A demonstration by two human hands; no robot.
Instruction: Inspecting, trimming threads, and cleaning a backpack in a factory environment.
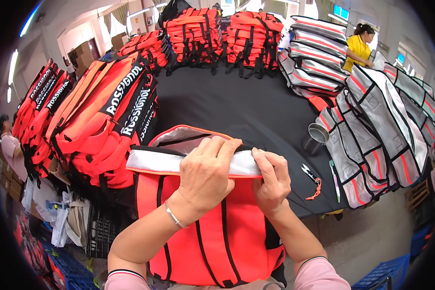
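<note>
A bright red-orange backpack [244, 224] with black trim stands upright against the table edge in front of me, its top opening folded back so that the pale lining [152, 159] shows. My left hand [205, 171] is closed over the middle of the opening's edge, knuckles up, with a silver bangle on the wrist. At the right end of the same edge, my right hand [272, 179] pinches the rim between thumb and fingers. The fingertips of both hands are partly hidden. Beyond the hands, the orange-edged back panel [191, 129] of the opening stands up.
Black cloth covers the table [203, 96]. Right of my hands lie thread snips [310, 173] with a red cord, a pale green-white stick tool [334, 181] and a metal cup [316, 137]. Red bags [94, 116] are piled left, grey-white pieces [372, 130] right. A person in yellow [357, 50] stands behind.
</note>
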